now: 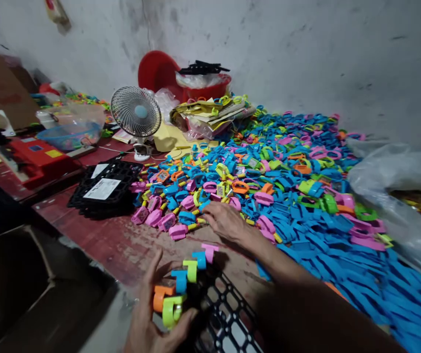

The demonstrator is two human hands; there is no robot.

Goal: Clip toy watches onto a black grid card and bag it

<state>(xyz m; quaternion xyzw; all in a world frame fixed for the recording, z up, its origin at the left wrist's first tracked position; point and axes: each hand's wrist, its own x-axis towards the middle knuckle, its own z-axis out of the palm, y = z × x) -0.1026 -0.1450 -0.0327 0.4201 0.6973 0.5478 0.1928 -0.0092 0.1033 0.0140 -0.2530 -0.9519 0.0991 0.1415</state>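
At the lower middle, my left hand (147,314) curls round the edge of a black lattice tray (228,306), its thumb and fingers on either side of a row of toy watches (181,282). Those are green, orange, blue and pink, and they line the tray's far-left edge. My right hand (225,220) reaches over the tray to the near edge of a big pile of plastic toy watches (265,198). Its fingers are bent and closed beside blue and yellow pieces; what they grip, if anything, is hidden.
A stack of black trays (103,189) with white labels lies left on the red table (74,228). Behind it stand a small fan (136,112), a red machine (39,159) and a blue basket (68,137). Red tubs (206,88) are against the wall. A clear plastic bag (390,181) sits right.
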